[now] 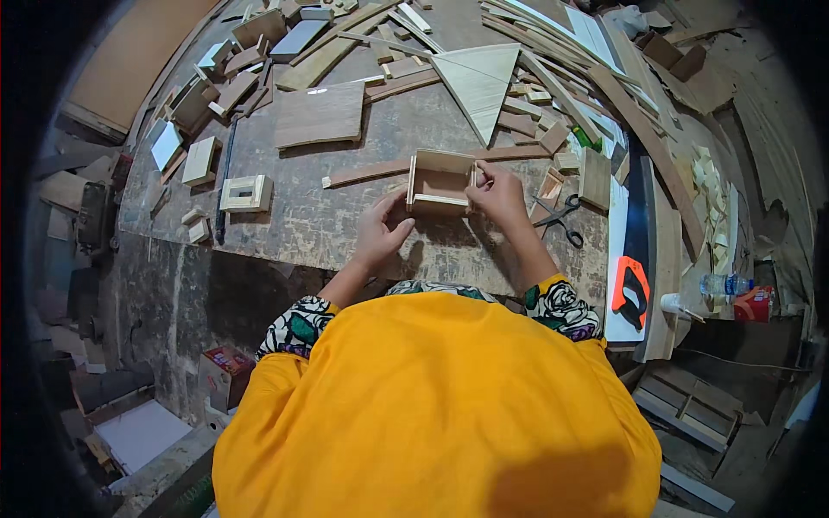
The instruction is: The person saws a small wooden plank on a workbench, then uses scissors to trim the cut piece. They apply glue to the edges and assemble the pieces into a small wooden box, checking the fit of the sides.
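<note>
A small open wooden box [440,184] with thin pale walls and a brown inside rests near the front of the workbench. My left hand [382,235] is against the box's left side, its fingers curled along the wall and its thumb near the front corner. On the other side, my right hand [501,197] pinches the right wall between thumb and fingers. Whether a separate thin piece sits in that pinch is hidden. Black scissors [566,223] lie just right of my right hand.
Several small wooden blocks and boxes [246,194] stand at the left beside a dark rod [226,186]. A flat board [319,115], a triangular panel [479,82] and wood strips lie beyond. An orange-handled saw [631,292] is at the right edge, near a plastic bottle [724,285].
</note>
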`<state>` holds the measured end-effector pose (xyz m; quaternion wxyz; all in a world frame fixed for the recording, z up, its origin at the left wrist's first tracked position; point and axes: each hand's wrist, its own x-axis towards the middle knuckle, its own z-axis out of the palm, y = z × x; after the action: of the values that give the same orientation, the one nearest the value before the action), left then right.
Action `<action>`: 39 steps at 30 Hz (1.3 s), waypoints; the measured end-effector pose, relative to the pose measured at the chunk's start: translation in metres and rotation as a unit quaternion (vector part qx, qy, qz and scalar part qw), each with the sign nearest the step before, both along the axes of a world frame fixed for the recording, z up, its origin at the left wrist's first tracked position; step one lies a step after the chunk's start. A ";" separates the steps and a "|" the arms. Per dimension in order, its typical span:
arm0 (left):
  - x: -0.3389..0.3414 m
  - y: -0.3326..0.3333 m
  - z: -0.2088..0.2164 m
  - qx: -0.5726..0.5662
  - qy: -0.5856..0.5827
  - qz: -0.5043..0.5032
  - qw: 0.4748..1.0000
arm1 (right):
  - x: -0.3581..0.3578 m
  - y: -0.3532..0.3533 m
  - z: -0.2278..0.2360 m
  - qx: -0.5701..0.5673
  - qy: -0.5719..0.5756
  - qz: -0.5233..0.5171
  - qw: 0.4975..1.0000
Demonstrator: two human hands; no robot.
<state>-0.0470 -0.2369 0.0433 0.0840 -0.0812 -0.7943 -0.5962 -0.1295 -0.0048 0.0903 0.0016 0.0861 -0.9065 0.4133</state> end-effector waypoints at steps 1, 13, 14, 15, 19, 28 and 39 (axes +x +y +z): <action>0.001 0.000 0.003 -0.020 0.005 0.008 1.000 | 0.000 0.000 -0.001 -0.021 -0.014 -0.003 1.000; -0.003 0.003 -0.011 0.046 0.017 0.008 0.999 | -0.008 0.010 -0.030 -0.293 -0.217 -0.013 0.931; -0.004 0.003 -0.015 0.050 0.021 0.009 0.998 | -0.008 0.010 -0.029 -0.291 -0.216 -0.012 0.932; -0.004 0.003 -0.019 0.054 0.024 0.011 0.998 | -0.007 0.010 -0.029 -0.289 -0.215 -0.012 0.933; -0.004 0.004 -0.018 0.091 0.004 0.002 0.996 | -0.002 0.010 -0.024 -0.344 -0.226 0.010 0.911; -0.001 0.004 0.001 0.011 0.012 0.012 1.000 | 0.025 0.011 -0.031 -0.367 -0.143 0.050 0.918; -0.003 0.003 -0.012 0.028 -0.013 -0.007 0.999 | 0.066 -0.002 -0.033 -0.090 0.096 -0.024 0.991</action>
<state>-0.0499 -0.2336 0.0312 0.0715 -0.0771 -0.7777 -0.6198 -0.0630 -0.0067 0.0572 0.1063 0.1037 -0.8633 0.4824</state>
